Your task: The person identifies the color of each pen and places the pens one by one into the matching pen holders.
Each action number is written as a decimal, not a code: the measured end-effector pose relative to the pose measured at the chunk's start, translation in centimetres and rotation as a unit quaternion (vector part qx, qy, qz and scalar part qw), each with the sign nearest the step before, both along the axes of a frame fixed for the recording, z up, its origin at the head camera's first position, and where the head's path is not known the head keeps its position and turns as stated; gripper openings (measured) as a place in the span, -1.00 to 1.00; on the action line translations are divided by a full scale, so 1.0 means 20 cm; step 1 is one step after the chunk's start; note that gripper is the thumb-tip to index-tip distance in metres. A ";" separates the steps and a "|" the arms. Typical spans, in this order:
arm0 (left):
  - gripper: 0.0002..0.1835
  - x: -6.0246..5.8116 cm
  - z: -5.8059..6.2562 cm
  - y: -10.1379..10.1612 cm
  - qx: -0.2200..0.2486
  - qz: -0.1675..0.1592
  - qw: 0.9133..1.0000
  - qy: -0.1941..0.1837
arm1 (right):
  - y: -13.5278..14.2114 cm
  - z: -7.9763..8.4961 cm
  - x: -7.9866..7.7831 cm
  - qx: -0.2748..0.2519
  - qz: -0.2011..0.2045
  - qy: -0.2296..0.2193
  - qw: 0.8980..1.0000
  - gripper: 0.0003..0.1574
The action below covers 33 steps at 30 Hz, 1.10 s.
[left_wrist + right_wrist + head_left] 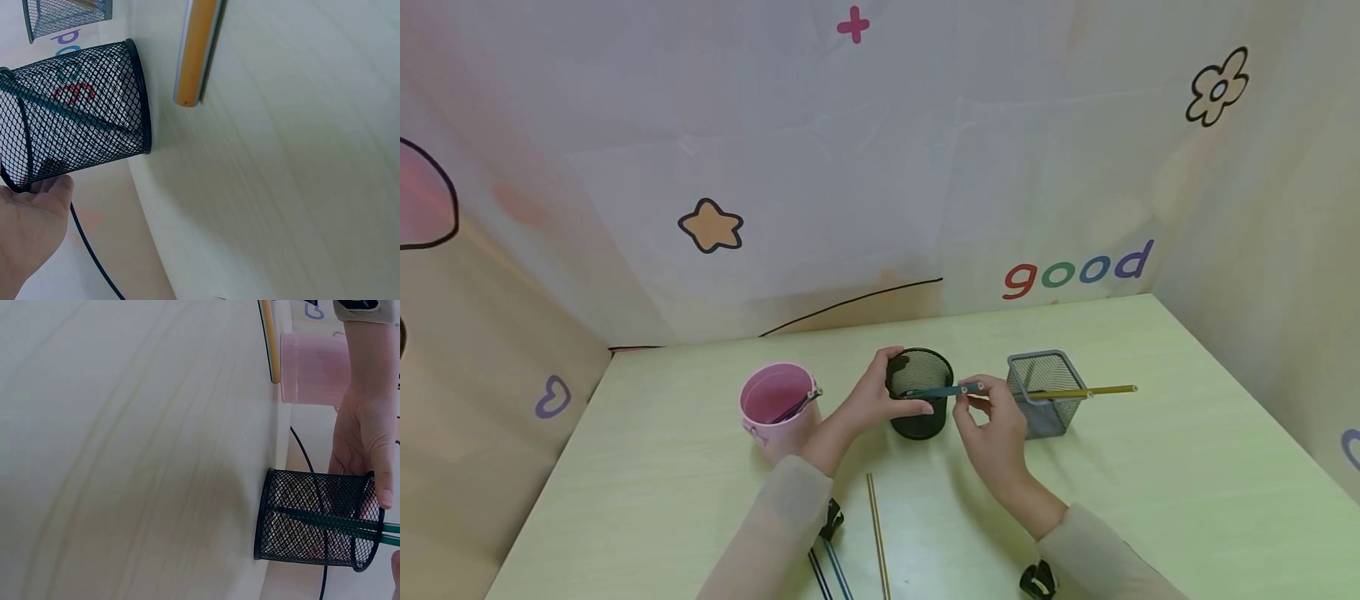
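My left hand (pixel 883 392) holds a round black mesh pen cup (pixel 919 427) by its rim, thumb on the near side. In the left wrist view this cup (pixel 81 112) stands on the table, the left hand (pixel 34 228) at its upper part. Two teal pencils (pixel 940 392) slant inside the cup, their ends sticking out to the right. My right hand (pixel 996 433) pinches at those ends with thumb and forefinger. In the right wrist view the pencils (pixel 391 534) show above the cup's rim; only a fingertip (pixel 396 562) of the right hand appears there.
A pink bucket (pixel 778 379) with dark pencils stands left. Right of the cup is a square grey mesh basket (pixel 1047 425) holding yellow pencils (pixel 1108 390). A yellow pencil (pixel 877 533), a blue pencil (pixel 837 571) and dark pencils (pixel 820 575) lie on the table in front.
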<state>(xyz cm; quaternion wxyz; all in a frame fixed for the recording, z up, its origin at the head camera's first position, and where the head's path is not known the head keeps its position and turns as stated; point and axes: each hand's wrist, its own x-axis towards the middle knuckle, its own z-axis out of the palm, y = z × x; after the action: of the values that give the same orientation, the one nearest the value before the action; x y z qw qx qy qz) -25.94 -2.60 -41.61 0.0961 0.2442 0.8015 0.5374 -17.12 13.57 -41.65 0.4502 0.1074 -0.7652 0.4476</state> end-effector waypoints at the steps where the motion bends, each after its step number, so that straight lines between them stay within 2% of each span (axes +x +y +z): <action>1: 0.03 0.00 0.00 0.00 0.001 -0.001 1.000 0.001 | 0.00 0.00 0.00 0.001 -0.001 0.000 1.000 -0.67; 9: 0.02 0.00 0.00 0.00 0.009 -0.010 1.000 -0.005 | 0.00 -0.03 -0.01 0.012 0.006 -0.005 1.000 -0.65; 13: -0.01 0.06 0.11 0.00 0.009 -0.020 1.000 -0.011 | 0.00 -0.03 -0.01 0.013 0.012 -0.006 1.000 -0.65; 14: 0.00 0.06 0.11 0.00 0.008 -0.021 1.000 -0.011 | 0.00 -0.03 -0.01 0.013 0.013 -0.005 1.000 -0.65; 16: -0.01 0.06 0.10 0.00 0.006 -0.017 1.000 -0.010 | 0.00 -0.04 0.00 0.015 0.015 -0.002 1.000 -0.65; 20: 0.03 0.01 0.01 0.00 -0.002 -0.005 1.000 -0.003 | 0.01 -0.04 0.00 0.021 0.009 0.000 1.000 -0.65; 33: 0.05 0.01 0.02 0.01 -0.028 -0.001 1.000 0.005 | 0.07 -0.01 0.04 0.015 0.028 0.027 0.999 -0.61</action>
<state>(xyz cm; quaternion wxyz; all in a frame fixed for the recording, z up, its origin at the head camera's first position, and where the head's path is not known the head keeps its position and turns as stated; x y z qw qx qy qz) -25.72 -2.42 -41.19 0.0995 0.2447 0.8165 0.5133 -16.28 14.89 -41.95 0.4562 0.1473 -0.7563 0.4452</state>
